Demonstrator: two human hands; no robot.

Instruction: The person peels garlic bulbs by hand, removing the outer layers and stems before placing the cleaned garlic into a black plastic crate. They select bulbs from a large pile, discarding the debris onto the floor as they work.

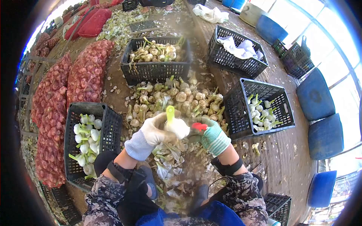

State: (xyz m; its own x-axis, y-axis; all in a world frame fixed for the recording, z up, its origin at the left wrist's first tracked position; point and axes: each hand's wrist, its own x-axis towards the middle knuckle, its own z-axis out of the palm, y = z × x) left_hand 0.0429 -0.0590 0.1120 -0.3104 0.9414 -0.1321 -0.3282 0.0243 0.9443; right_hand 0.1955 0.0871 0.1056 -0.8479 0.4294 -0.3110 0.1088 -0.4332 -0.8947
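My left hand (151, 132), in a pale work glove, is closed around a white garlic bulb (179, 129) with a short green stem pointing up. Close against the bulb's right side is my right hand (213, 136), in a green-striped glove. Its fingers are wrapped round a small tool with a red handle (200, 126); the rest of that tool is hidden, so its kind does not show. Beyond both hands lies a heap of untrimmed garlic bulbs (181, 96). Peeled skins (164, 165) cover the ground below the hands.
A black crate (113, 124) of cleaned garlic stands at left, another (234, 113) at right. Ahead is a crate (154, 68) of untrimmed garlic, and further right a crate (241, 64) with white cloth. Full red mesh sacks (88, 75) line the left; blue tubs (316, 94) the right.
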